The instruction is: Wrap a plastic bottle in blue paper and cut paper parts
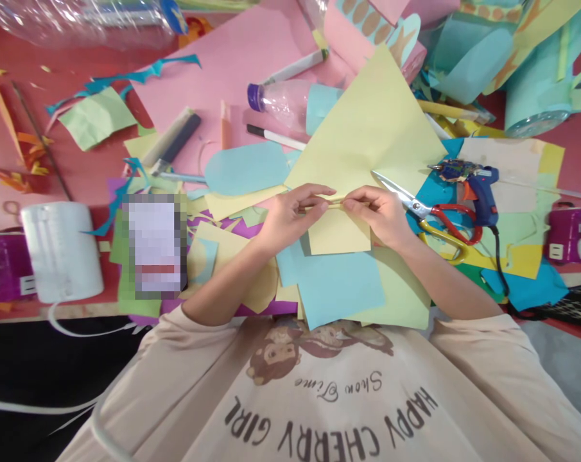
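Note:
My left hand [297, 212] and my right hand [377, 212] pinch the folded top edge of a small pale yellow paper [341, 232], their fingertips close together. The paper's lower part hangs flat below the fold. Behind my hands lies a large pale yellow-green sheet [367, 122], its corner pointing away. Light blue paper [341, 285] lies under and nearer than the small paper. Open scissors [418, 206] with red and yellow handles rest just right of my right hand.
A blue glue gun [483, 192] lies at the right. Beyond my hands are a plastic bottle [290, 102] and a black-capped marker [275, 136]. A phone [155, 247] and a white power strip [63, 250] sit at the left, with paper scraps around.

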`<state>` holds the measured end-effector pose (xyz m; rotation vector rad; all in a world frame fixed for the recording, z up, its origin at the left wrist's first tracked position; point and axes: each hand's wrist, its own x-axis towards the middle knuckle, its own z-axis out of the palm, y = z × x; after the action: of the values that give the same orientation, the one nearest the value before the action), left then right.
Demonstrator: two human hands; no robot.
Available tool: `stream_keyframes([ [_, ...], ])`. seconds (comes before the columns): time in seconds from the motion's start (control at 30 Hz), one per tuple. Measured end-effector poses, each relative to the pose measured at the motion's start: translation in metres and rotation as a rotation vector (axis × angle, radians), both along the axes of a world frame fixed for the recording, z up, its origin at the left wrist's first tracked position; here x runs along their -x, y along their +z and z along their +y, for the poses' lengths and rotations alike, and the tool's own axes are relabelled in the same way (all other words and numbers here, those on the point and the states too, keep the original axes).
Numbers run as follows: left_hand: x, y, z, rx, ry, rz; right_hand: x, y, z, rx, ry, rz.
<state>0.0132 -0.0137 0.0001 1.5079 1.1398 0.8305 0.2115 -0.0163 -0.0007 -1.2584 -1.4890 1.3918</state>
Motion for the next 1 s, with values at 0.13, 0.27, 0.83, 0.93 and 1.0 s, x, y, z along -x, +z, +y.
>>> stream_keyframes([
  [0.13, 0.0011, 0.0001, 0.0026, -0.030, -0.024, 0.074, -0.0008, 0.0003, -0.0005, -0.009, -0.007, 0.000],
  [0.27, 0.0016, -0.0015, 0.0038, -0.035, -0.009, 0.087, -0.0013, 0.0000, -0.0001, -0.027, -0.008, 0.023],
  [0.83, -0.0010, 0.0009, 0.0006, 0.057, 0.077, -0.042, -0.0002, -0.0001, 0.0019, -0.031, -0.014, 0.037],
  [0.93, -0.0012, 0.0010, -0.0002, 0.082, 0.090, -0.061, -0.0004, -0.0007, 0.0017, -0.046, 0.002, 0.035],
  [1.0, -0.0013, 0.0001, -0.0005, 0.084, 0.095, -0.066, -0.0009, -0.0015, 0.0018, -0.059, 0.016, 0.041],
])
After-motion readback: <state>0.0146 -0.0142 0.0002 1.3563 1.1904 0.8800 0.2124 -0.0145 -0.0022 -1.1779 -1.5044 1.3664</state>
